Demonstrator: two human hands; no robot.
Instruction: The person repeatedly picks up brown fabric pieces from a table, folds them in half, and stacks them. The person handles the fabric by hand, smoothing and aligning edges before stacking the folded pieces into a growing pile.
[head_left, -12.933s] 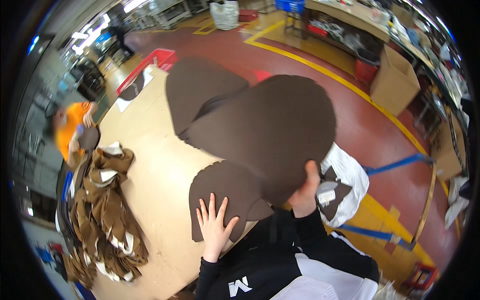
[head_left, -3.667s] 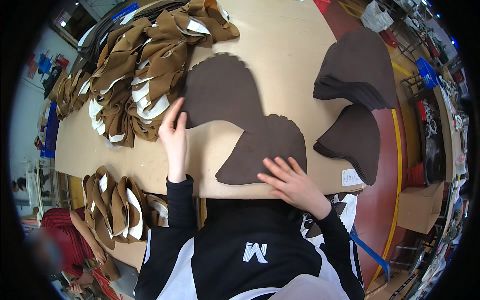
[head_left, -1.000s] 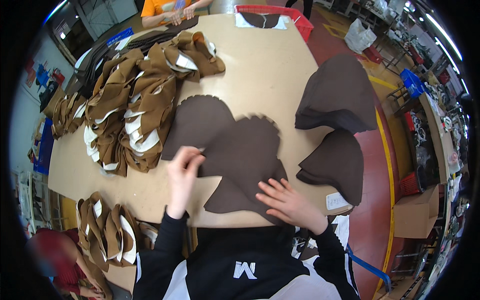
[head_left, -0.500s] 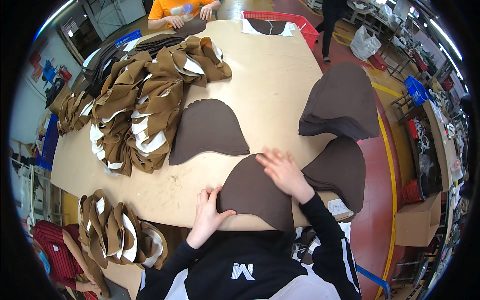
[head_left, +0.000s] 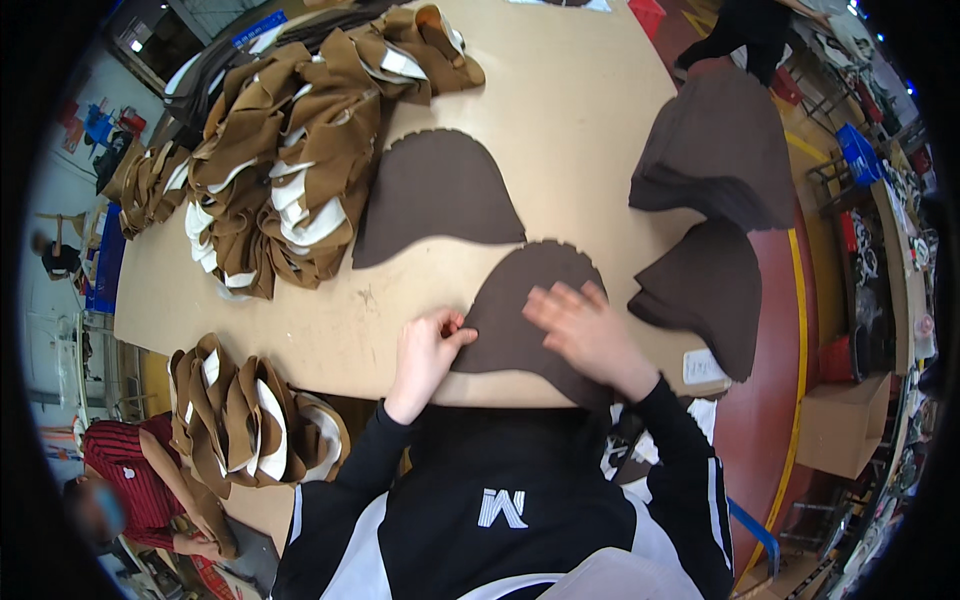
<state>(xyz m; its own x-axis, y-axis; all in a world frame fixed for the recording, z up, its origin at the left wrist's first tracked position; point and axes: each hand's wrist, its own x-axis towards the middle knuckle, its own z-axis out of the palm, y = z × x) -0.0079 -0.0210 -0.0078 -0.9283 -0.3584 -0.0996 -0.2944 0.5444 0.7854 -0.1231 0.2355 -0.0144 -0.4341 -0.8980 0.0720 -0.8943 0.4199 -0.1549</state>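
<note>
A dark brown, dome-shaped fabric piece [head_left: 530, 330] with a notched curved top lies flat before me at the table's near edge. My right hand [head_left: 590, 335] is over its right part, fingers stretched out and slightly blurred. At the piece's left edge, my left hand [head_left: 425, 355] has its fingers curled and thumb against them; whether it grips the edge is hidden. A similar dark brown piece [head_left: 440, 200] lies just beyond, up and to the left. On the right are two stacks of such pieces, a far stack [head_left: 715, 150] and a nearer stack [head_left: 705, 295].
A big heap of tan pieces with white parts [head_left: 290, 160] covers the table's left side. More tan pieces [head_left: 255, 420] stand at lower left, beside a person in a striped red shirt [head_left: 130, 470]. A cardboard box [head_left: 845, 425] stands at right, past the yellow floor line.
The view has shifted, so the table sits higher in it. My left fingers have curled in at the piece's edge. The right hand has slid toward the middle of the piece.
</note>
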